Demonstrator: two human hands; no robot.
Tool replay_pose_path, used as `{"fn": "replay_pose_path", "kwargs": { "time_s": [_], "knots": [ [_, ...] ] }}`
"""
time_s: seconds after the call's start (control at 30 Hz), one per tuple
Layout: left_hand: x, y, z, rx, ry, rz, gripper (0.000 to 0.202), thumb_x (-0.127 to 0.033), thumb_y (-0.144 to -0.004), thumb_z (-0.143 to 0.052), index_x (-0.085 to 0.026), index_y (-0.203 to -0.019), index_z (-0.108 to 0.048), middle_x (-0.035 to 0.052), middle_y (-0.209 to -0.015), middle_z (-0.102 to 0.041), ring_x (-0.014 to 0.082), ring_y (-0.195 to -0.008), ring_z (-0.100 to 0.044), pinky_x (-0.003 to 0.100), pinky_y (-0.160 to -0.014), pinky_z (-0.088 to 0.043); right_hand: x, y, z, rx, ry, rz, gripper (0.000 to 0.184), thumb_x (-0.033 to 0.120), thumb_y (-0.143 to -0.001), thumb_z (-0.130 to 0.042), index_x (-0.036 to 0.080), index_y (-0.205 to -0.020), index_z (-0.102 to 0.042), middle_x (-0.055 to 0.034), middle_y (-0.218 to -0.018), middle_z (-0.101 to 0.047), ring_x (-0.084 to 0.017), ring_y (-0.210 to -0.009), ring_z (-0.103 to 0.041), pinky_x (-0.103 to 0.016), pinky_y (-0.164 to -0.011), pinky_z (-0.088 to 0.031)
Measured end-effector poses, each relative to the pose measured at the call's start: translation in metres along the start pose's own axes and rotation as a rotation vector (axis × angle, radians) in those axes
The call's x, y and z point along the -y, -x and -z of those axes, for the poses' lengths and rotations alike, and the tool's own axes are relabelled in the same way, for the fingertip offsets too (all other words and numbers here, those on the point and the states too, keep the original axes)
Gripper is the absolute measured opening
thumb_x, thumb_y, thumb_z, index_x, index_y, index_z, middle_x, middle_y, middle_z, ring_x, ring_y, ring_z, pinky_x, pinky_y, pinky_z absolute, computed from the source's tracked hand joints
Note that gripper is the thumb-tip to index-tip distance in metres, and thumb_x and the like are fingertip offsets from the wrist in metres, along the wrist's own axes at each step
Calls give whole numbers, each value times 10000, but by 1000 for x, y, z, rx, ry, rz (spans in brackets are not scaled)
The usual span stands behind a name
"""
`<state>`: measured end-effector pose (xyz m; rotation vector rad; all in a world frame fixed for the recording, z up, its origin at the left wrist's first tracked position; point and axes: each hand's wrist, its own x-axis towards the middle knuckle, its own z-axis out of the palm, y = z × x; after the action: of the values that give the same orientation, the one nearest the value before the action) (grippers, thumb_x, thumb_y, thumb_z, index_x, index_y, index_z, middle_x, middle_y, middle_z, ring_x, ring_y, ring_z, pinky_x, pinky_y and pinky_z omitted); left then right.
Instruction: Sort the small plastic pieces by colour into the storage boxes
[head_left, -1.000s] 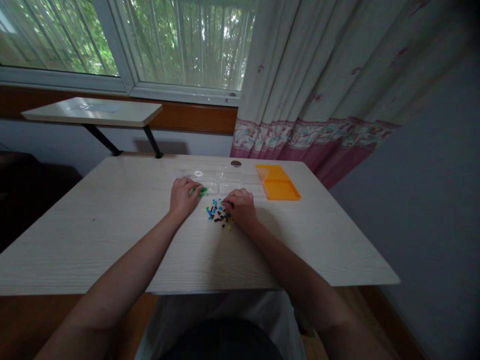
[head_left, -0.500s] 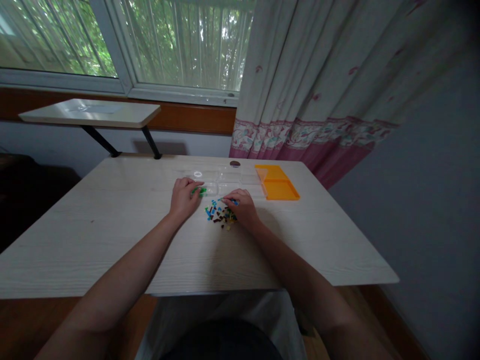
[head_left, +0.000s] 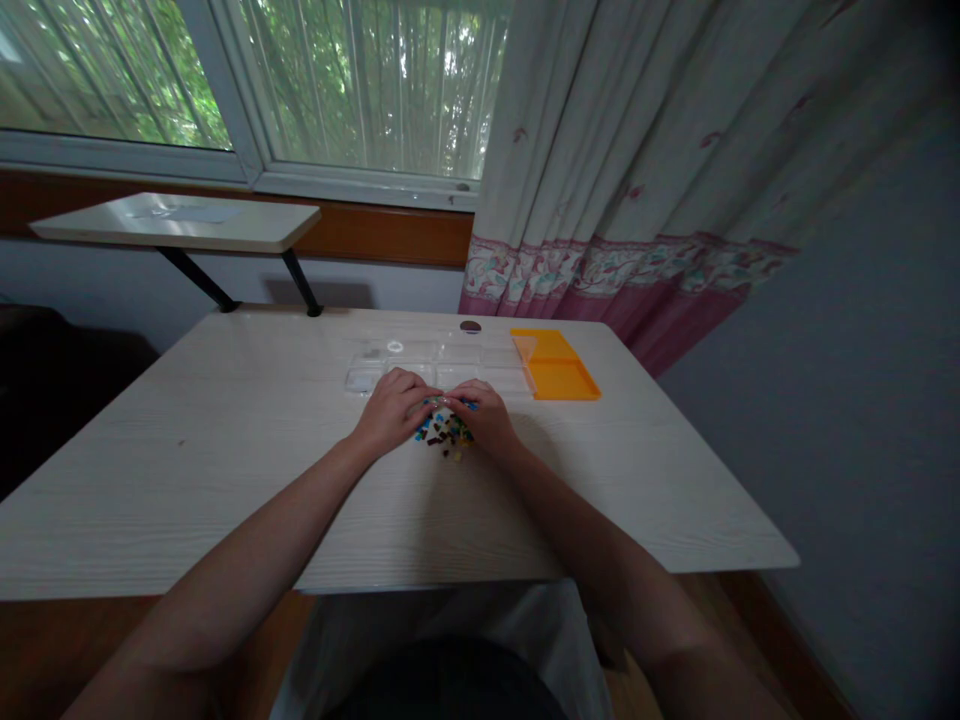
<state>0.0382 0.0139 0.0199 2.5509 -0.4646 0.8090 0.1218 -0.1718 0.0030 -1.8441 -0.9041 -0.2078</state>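
A small pile of tiny building-brick pieces [head_left: 448, 437], blue, brown, green, yellow and cream, lies on the table in front of me. My left hand [head_left: 395, 412] is at the pile's left side, its fingers drawn together and reaching to my right fingertips. On the other side my right hand [head_left: 486, 418] is closed in a pinch over the pile's far edge. What sits between the fingertips is too small to name. Just beyond both hands is a clear plastic tray with compartments [head_left: 459, 352], its near part partly covered by my left hand.
An orange plastic tray or lid [head_left: 568, 380] lies at the right, touching or overlapping the clear tray's end. Behind stands a dark round spot [head_left: 470, 327] on the table [head_left: 247, 470]. A raised shelf [head_left: 225, 228] on black legs is at the back left, a curtain [head_left: 600, 200] at the back right.
My left hand has moved right and slightly nearer, from the green pieces by the clear tray to my right fingertips. The green pieces no longer show there. My right hand has barely moved.
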Motion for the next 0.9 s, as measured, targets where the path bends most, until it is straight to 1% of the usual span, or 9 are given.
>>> {"fn": "replay_pose_path", "kwargs": {
  "time_s": [0.17, 0.33, 0.53, 0.7, 0.9],
  "knots": [
    [2, 0, 0, -8, -2, -7, 246, -349, -929, -564, -259, -1105, -711, 61, -938, -633, 218, -934, -524, 374, -847, -425, 4, 0, 0, 11, -35, -26, 284, 482, -864, -649, 226, -788, -744, -49, -816, -679, -197, -833, -618, -348, -826, -478],
    [2, 1, 1, -22, -5, -23, 231, -333, -937, -552, -240, -1063, -723, 60, -892, -629, 211, -902, -521, 366, -823, -427, 7, 0, 0, 28, -59, -44, 365, 537, -874, -606, 217, -738, -716, -45, -789, -672, -187, -815, -613, -334, -816, -478],
    [2, 0, 2, -44, 13, -25, 230, -334, -941, -549, -236, -1050, -726, 64, -880, -635, 207, -887, -531, 359, -796, -432, 11, 0, 0, 32, -128, -35, 422, 591, -875, -572, 209, -753, -705, -51, -795, -658, -188, -807, -610, -331, -792, -482],
    [1, -1, 4, -77, 48, -12, 250, -361, -951, -533, -227, -1010, -736, 66, -865, -641, 203, -875, -532, 360, -792, -443, 11, 0, 0, 57, -167, -20, 410, 590, -877, -572, 217, -783, -715, -55, -815, -659, -192, -830, -610, -335, -807, -487],
    [0, -1, 3, -75, 50, -12, 264, -334, -968, -501, -210, -991, -733, 64, -854, -631, 201, -869, -524, 355, -792, -441, 7, 2, -2, 60, -196, -39, 357, 572, -828, -650, 225, -821, -733, -58, -863, -672, -195, -861, -619, -342, -827, -493]
  ]
}}
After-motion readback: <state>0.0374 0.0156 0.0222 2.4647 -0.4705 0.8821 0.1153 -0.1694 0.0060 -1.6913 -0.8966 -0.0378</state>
